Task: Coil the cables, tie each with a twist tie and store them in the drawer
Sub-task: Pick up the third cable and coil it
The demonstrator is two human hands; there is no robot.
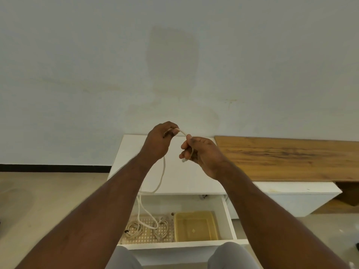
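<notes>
A long white cable (162, 175) runs between both raised hands above the white cabinet top (186, 171). My left hand (160, 139) grips the cable near its upper bend. My right hand (200, 154) pinches the end section, and the plug tip pokes out below its fingers. From the left hand the cable hangs down in a loop into the open drawer (229, 214). Two coiled white cables lie inside the drawer on a perforated tray (147, 236): a left coil (134, 229) and a right coil (162, 228).
A translucent yellow bin (196, 226) sits in the drawer's right half. A wooden desktop (287, 158) extends to the right over a white unit. My knees in grey trousers (231, 255) are just in front of the drawer. Beige floor lies to the left.
</notes>
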